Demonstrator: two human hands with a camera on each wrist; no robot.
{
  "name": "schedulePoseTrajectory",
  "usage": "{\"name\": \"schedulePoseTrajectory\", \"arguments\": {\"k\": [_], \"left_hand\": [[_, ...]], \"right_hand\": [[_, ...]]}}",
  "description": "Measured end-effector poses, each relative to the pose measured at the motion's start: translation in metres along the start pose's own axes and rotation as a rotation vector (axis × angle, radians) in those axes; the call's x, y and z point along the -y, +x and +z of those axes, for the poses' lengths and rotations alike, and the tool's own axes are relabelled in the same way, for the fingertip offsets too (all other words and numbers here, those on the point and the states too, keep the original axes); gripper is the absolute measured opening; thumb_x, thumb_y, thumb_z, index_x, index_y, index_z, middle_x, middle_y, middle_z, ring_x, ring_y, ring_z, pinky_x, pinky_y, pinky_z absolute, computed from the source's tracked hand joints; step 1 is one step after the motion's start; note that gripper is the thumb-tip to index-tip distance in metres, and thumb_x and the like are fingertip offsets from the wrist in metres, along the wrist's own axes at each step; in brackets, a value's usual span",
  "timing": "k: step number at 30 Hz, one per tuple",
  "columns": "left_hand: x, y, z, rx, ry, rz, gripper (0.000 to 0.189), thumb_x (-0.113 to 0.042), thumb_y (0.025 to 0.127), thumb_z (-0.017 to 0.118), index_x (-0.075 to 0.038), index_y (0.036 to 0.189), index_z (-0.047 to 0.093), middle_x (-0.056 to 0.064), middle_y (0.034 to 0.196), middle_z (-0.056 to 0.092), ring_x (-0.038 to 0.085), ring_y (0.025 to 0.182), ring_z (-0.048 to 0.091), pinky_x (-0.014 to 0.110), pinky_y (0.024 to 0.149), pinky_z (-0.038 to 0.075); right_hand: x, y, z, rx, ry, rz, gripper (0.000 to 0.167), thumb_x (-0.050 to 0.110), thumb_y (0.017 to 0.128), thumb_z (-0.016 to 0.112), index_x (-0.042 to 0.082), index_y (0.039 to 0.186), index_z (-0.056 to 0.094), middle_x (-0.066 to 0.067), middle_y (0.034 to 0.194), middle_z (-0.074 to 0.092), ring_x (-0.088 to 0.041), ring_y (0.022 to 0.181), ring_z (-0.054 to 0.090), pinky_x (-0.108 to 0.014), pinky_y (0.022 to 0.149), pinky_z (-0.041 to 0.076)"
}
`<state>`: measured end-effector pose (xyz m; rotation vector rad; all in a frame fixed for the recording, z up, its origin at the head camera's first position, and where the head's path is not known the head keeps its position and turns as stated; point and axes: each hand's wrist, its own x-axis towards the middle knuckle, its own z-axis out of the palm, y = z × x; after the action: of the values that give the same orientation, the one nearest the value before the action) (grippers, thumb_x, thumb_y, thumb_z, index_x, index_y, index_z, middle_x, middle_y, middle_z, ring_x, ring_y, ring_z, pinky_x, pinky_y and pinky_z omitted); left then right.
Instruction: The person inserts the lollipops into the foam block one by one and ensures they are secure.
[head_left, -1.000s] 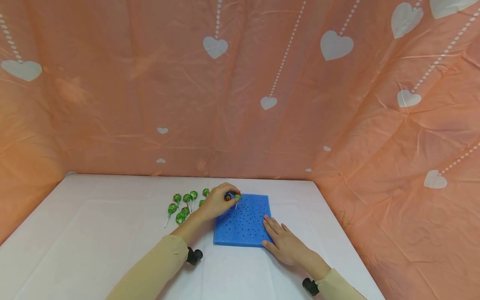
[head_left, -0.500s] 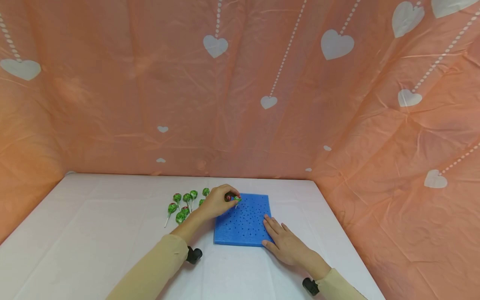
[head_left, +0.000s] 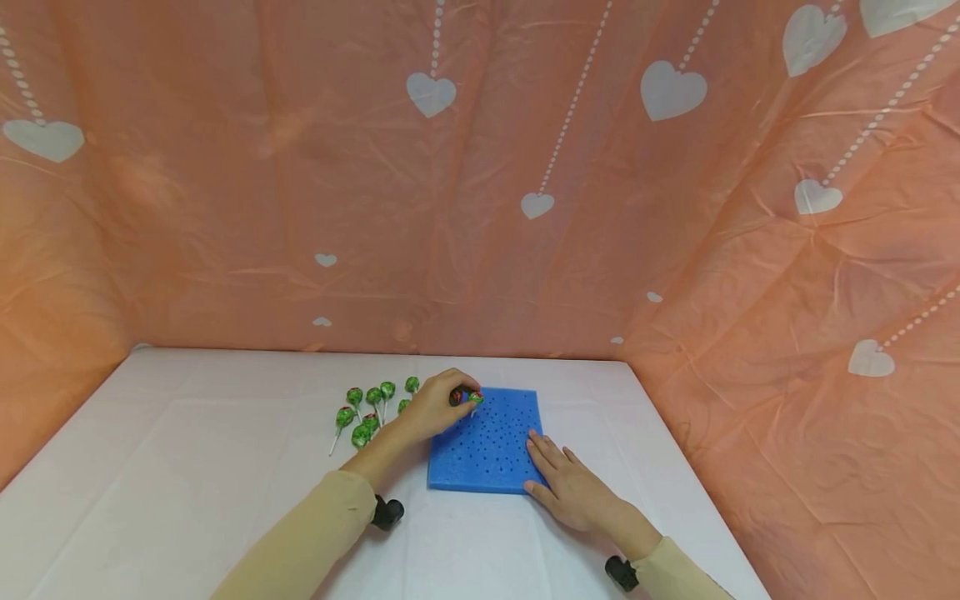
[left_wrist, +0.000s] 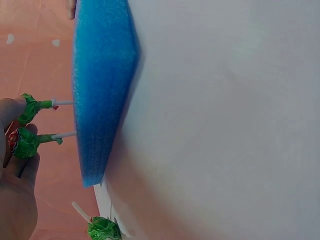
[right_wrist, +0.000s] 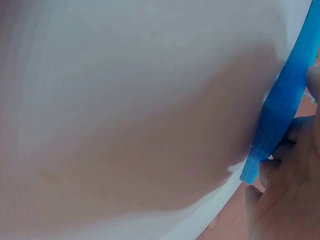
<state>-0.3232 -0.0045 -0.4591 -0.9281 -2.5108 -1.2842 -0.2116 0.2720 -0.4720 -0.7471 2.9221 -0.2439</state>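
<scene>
My left hand (head_left: 437, 404) pinches a green-wrapped lollipop (head_left: 476, 399) over the far left part of a blue foam block (head_left: 487, 454) dotted with small holes. In the left wrist view its white stick meets the block's top face. A second lollipop (left_wrist: 24, 143), green with some red, stands in the block close by, partly framed by my thumb and fingers. My right hand (head_left: 573, 492) lies on the block's near right corner with its fingers stretched out. In the right wrist view, its fingers lie along the blue foam (right_wrist: 280, 112).
Left of the block, several green lollipops (head_left: 355, 396) lie loose on the white-covered table (head_left: 187, 467), some partly hidden by my left hand. An orange curtain (head_left: 480, 275) with white hearts hangs behind the table and at both sides.
My left hand and the pinched lollipop have dipped very slightly toward the block. The right hand and block have stayed in place.
</scene>
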Motion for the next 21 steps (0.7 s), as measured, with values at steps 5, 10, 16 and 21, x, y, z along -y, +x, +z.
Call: {"name": "schedulePoseTrajectory", "arguments": {"k": [5, 10, 16, 21], "left_hand": [[0.0, -0.001, -0.002, -0.014, 0.0, 0.013, 0.033, -0.008, 0.093, 0.078, -0.003, 0.124, 0.07, 0.011, 0.123, 0.068, 0.032, 0.109, 0.068, 0.042, 0.092, 0.058], [-0.004, -0.004, -0.007, -0.026, -0.047, 0.002, 0.031, -0.008, 0.096, 0.075, -0.002, 0.126, 0.068, 0.012, 0.126, 0.066, 0.035, 0.11, 0.068, 0.045, 0.091, 0.059], [-0.006, -0.012, -0.023, -0.054, -0.057, -0.04, 0.029, -0.012, 0.101, 0.07, -0.006, 0.129, 0.068, 0.009, 0.128, 0.066, 0.029, 0.121, 0.064, 0.053, 0.105, 0.052], [-0.001, -0.02, -0.039, -0.107, -0.023, -0.013, 0.027, -0.011, 0.1, 0.07, -0.005, 0.126, 0.068, 0.01, 0.125, 0.067, 0.03, 0.116, 0.064, 0.056, 0.102, 0.054]], "right_hand": [[0.002, 0.001, -0.002, -0.001, 0.011, 0.002, 0.07, 0.046, 0.111, 0.044, -0.002, 0.161, 0.031, -0.016, 0.171, 0.021, -0.037, 0.156, 0.024, -0.06, 0.123, 0.026], [0.003, 0.001, -0.001, -0.003, 0.014, 0.006, 0.07, 0.045, 0.111, 0.044, -0.002, 0.161, 0.031, -0.016, 0.171, 0.021, -0.037, 0.156, 0.023, -0.06, 0.123, 0.025], [0.0, 0.001, 0.0, -0.003, 0.009, 0.01, 0.07, 0.046, 0.111, 0.045, -0.001, 0.161, 0.03, -0.015, 0.171, 0.02, -0.037, 0.156, 0.023, -0.06, 0.124, 0.025], [-0.001, 0.001, 0.001, 0.005, 0.0, 0.017, 0.07, 0.046, 0.111, 0.044, 0.0, 0.162, 0.028, -0.014, 0.172, 0.018, -0.035, 0.157, 0.021, -0.059, 0.124, 0.024]]}}
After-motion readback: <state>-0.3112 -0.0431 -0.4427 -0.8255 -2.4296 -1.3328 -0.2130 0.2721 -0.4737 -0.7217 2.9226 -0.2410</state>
